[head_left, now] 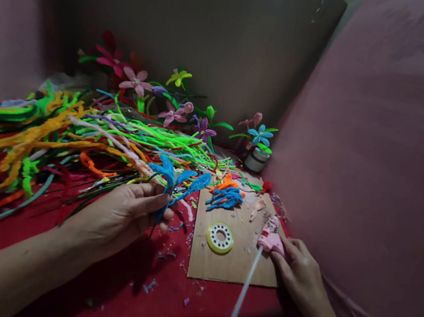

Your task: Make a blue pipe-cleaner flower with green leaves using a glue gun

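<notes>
My left hand (137, 211) pinches a blue pipe-cleaner flower (171, 184) at its base, with its petals spreading upward and a thin dark stem end below. On the right, my right hand (301, 270) is closed around the handle of a pink glue gun (270, 239). A long, clear glue stick (243, 295) juts out of the gun toward me. The gun is over the right part of a brown board (233, 269), its nozzle pointing away from me. A bundle of blue pipe-cleaner pieces (226, 198) lies on the board beside orange pieces (228, 183).
A yellow-rimmed tape roll (220, 237) lies on the board. Piles of colourful pipe cleaners (36, 133) cover the left of the red cloth (165, 303). Finished flowers (137, 81) stand behind, and a small jar (256, 159) sits near the right wall (380, 155). Fuzz scraps are scattered about.
</notes>
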Action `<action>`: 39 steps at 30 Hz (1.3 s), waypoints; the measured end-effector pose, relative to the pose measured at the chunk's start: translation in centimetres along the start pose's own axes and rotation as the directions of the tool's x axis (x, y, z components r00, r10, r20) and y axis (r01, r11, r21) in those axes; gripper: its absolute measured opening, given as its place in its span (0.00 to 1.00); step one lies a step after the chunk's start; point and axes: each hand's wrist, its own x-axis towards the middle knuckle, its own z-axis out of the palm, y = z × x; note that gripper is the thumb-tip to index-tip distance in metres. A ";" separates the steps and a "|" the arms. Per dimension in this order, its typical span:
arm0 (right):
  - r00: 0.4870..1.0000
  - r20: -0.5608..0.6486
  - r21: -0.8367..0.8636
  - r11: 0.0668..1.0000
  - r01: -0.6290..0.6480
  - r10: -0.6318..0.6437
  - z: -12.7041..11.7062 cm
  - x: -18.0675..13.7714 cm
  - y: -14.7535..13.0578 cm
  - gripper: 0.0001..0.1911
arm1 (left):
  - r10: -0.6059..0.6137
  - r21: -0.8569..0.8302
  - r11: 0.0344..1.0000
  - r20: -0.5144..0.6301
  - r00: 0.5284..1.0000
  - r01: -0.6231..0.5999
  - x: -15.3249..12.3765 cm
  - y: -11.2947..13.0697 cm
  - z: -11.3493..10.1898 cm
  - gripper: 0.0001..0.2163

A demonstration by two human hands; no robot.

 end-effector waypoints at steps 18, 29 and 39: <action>0.973 0.223 0.971 0.079 -0.227 0.060 -0.1 1.0 -20.4 0.09 | -0.052 -0.015 0.998 0.139 0.989 0.055 -1.2 -0.7 0.4 0.07; 0.989 0.140 0.963 -0.227 -0.149 -0.052 0.4 1.6 -22.3 0.04 | -0.055 -0.001 0.998 0.175 0.983 0.056 -1.1 -0.7 0.7 0.08; 0.984 0.013 0.992 0.124 -0.035 0.177 -0.6 2.0 -22.1 0.05 | 0.137 0.212 0.965 0.090 0.986 -0.153 -1.2 -0.5 0.6 0.06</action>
